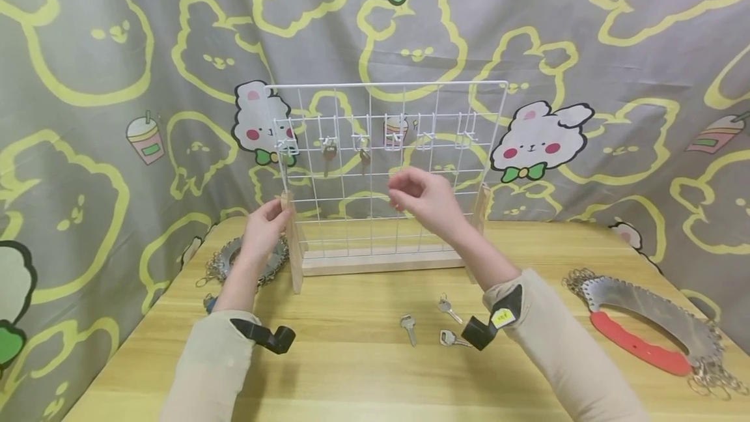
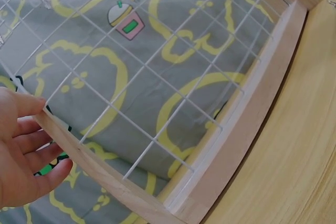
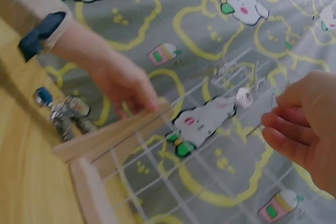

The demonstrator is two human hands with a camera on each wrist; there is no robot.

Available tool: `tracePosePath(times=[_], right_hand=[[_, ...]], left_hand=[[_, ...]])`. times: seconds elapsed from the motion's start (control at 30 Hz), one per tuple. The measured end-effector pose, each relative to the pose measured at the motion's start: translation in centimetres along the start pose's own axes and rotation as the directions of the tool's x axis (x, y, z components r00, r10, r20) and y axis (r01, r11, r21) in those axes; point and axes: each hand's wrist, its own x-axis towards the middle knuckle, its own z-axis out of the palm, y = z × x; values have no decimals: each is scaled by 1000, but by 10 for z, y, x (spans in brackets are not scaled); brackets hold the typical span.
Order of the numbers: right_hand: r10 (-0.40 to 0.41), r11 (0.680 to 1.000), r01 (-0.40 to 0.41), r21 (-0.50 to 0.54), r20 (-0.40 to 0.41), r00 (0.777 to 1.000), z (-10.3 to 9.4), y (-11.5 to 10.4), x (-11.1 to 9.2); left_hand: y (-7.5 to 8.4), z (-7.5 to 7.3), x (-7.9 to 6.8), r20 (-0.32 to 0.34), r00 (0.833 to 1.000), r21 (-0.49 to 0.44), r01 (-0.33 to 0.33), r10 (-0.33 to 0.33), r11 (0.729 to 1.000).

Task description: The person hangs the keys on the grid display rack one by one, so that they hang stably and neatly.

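A white wire grid rack (image 1: 387,200) stands upright in a wooden base (image 1: 381,262). My left hand (image 1: 266,230) grips the top of its left wooden post (image 1: 295,249), thumb on the near side and fingers behind, as the left wrist view shows. Hooks line the upper part of the grid. One key (image 1: 330,156) hangs from a hook at the left, another key (image 1: 365,157) from the hook beside it. My right hand (image 1: 430,200) is raised before the middle of the grid, below the hooks, fingers loosely bent, thumb apart from them and nothing visible between them.
Three loose keys, among them one key (image 1: 409,329), lie on the wooden table (image 1: 340,370) in front of the rack. At the right lies a curved metal key ring plate (image 1: 656,311) with a red handle (image 1: 638,344). A similar plate (image 1: 271,266) sits behind my left forearm. A patterned curtain (image 1: 328,25) hangs behind.
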Motion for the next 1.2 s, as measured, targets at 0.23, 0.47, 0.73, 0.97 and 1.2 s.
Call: tracePosePath(times=[0.23, 0.47, 0.73, 0.97, 1.2], right_hand=[[110, 993, -106, -44, 112, 988, -2, 32, -28], [120, 993, -115, -41, 183, 976, -2, 66, -53], [103, 995, -97, -34, 330, 938, 6, 95, -77], [103, 994, -80, -76, 403, 909, 15, 104, -89], [136, 990, -112, -81, 447, 884, 25, 114, -97]], left_hand=[[0, 0, 1, 3, 1000, -1, 2, -2, 1000], [3, 0, 0, 0, 1000, 3, 2, -2, 1000], [3, 0, -1, 7, 1000, 10, 1, -1, 1000], [2, 0, 0, 11, 1000, 17, 8, -8, 1000], [2, -1, 0, 11, 1000, 15, 8, -9, 1000]])
